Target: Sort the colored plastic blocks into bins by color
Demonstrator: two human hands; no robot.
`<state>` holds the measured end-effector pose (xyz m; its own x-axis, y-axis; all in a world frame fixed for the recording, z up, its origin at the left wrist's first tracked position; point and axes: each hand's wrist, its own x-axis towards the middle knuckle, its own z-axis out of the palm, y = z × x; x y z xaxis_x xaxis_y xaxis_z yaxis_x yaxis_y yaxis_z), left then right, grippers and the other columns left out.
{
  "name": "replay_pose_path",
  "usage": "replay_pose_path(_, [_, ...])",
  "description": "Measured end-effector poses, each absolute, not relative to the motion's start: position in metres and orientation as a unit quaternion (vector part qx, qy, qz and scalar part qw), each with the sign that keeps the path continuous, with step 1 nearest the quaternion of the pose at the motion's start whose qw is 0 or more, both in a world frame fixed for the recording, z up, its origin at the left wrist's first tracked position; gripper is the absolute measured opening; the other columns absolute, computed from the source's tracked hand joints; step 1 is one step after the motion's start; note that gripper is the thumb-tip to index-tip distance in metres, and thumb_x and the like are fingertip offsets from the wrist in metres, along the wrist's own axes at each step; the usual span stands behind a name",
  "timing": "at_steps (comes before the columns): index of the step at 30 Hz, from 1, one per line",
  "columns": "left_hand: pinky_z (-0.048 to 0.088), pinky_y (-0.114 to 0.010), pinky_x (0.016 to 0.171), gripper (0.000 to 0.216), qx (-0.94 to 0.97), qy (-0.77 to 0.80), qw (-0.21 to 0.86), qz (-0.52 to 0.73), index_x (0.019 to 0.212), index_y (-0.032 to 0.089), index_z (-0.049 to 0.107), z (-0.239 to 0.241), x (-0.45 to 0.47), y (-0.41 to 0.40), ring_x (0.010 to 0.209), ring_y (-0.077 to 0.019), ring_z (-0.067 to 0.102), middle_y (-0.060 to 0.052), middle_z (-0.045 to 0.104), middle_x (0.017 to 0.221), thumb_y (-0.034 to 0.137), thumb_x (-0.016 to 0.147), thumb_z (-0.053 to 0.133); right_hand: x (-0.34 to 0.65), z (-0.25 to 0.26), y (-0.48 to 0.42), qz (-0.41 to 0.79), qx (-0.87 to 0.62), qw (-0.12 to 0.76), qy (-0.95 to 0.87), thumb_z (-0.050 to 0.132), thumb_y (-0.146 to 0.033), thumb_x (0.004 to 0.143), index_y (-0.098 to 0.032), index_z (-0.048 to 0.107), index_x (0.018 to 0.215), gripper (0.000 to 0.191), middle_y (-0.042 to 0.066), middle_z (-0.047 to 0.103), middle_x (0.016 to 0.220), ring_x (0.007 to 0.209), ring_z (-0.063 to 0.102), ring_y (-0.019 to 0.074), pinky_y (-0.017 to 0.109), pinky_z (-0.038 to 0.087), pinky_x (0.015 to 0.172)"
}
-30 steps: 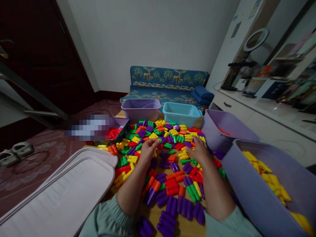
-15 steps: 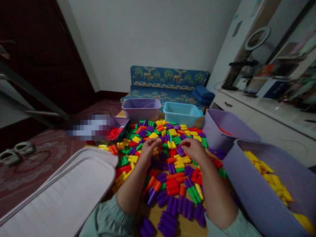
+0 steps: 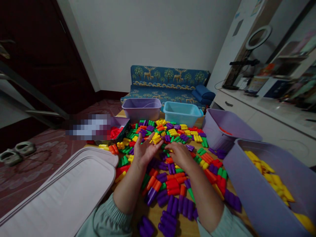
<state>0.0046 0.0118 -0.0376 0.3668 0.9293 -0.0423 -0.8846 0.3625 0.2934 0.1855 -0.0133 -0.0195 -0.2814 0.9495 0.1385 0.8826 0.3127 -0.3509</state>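
My left hand (image 3: 146, 153) is open over the middle of the pile, palm showing and fingers spread. A yellow toy block (image 3: 156, 138) shows between its fingertips; I cannot tell whether it touches them or lies behind. Just to the right, my right hand (image 3: 181, 154) has its fingers curled in towards the left hand. Whatever its fingertips hold, if anything, is hidden. Beneath both hands spread many finger-shaped plastic blocks in purple, red, orange, green and yellow, among them a red block (image 3: 172, 187) and a purple block (image 3: 167, 223).
A purple bin (image 3: 142, 113) and a light blue bin (image 3: 182, 115) stand along the table's far side. On the right are another purple bin (image 3: 217, 131) and a larger one (image 3: 261, 194) holding yellow pieces. White lids (image 3: 71, 194) lie at left, near a box (image 3: 124, 126) of red pieces.
My right hand has moved left, close to the left hand, uncovering blocks on the right. My left hand has opened from a pinch and turned its palm up.
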Motion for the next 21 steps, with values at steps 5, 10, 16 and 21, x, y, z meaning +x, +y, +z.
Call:
replay_pose_path(5, [0.05, -0.046, 0.098, 0.059, 0.14, 0.102, 0.83, 0.531, 0.121, 0.007, 0.052, -0.039, 0.007, 0.011, 0.118, -0.033, 0.059, -0.022, 0.062, 0.121, 0.054, 0.086, 0.054, 0.184, -0.012, -0.009, 0.153, -0.619, 0.309, -0.705, 0.058, -0.016, 0.08, -0.02, 0.061, 0.123, 0.043, 0.009, 0.07, 0.109, 0.098, 0.066, 0.0228, 0.035, 0.049, 0.088])
replay_pose_path(10, [0.052, -0.036, 0.092, 0.059, 0.196, 0.111, 0.838, 0.497, 0.122, 0.006, 0.055, -0.029, 0.009, 0.005, 0.105, -0.0263, 0.065, -0.019, 0.066, 0.113, 0.053, 0.088, 0.051, 0.176, -0.014, -0.008, 0.319, -0.554, 0.433, -0.635, 0.067, -0.027, 0.074, -0.016, 0.051, 0.126, 0.056, 0.007, 0.072, 0.095, 0.086, 0.069, 0.0209, 0.034, 0.053, 0.077])
replay_pose_path(16, [0.051, -0.028, 0.079, 0.062, 0.284, 0.182, 0.811, 0.478, 0.142, 0.021, 0.044, -0.021, 0.017, -0.005, 0.081, -0.0164, 0.067, -0.008, 0.07, 0.097, 0.042, 0.086, 0.058, 0.172, -0.028, -0.004, 0.394, -0.523, 0.43, -0.622, 0.062, -0.03, 0.078, -0.017, 0.054, 0.125, 0.049, 0.01, 0.069, 0.114, 0.098, 0.068, 0.0227, 0.038, 0.053, 0.086])
replay_pose_path(21, [0.047, -0.026, 0.085, 0.08, 0.382, 0.227, 0.748, 0.493, 0.144, 0.03, 0.044, -0.032, 0.026, -0.004, 0.096, -0.0168, 0.064, -0.005, 0.066, 0.118, 0.017, 0.071, 0.073, 0.174, -0.032, -0.003, 0.324, -0.569, 0.392, -0.646, 0.058, -0.023, 0.08, -0.019, 0.058, 0.126, 0.047, 0.011, 0.061, 0.131, 0.121, 0.057, 0.0255, 0.043, 0.042, 0.104])
